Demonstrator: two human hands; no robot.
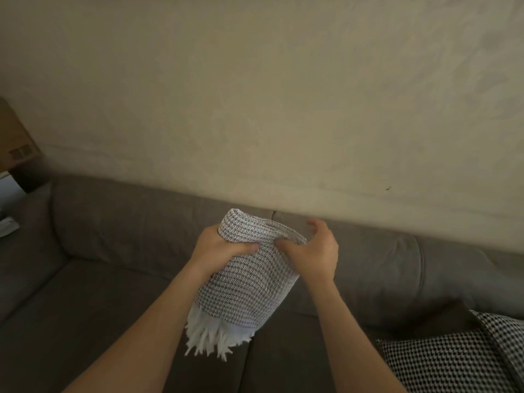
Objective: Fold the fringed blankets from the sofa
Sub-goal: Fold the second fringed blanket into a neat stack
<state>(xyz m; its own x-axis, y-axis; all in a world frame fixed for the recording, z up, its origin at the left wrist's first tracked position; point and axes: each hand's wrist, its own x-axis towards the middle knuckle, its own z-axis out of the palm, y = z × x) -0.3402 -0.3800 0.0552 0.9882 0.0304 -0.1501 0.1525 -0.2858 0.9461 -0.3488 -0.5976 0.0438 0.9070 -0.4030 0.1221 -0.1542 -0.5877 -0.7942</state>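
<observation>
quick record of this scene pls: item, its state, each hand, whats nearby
item: blanket, grey-and-white knit, with white fringe hanging at the bottom
state: folded into a thick bundle, held up in front of the sofa
left hand: grips the bundle's upper left
right hand: thumb on the front near the top edge, fingers raised behind it; grip unclear
nearby: black-and-white cushion on the sofa at right; cardboard box at far left
</observation>
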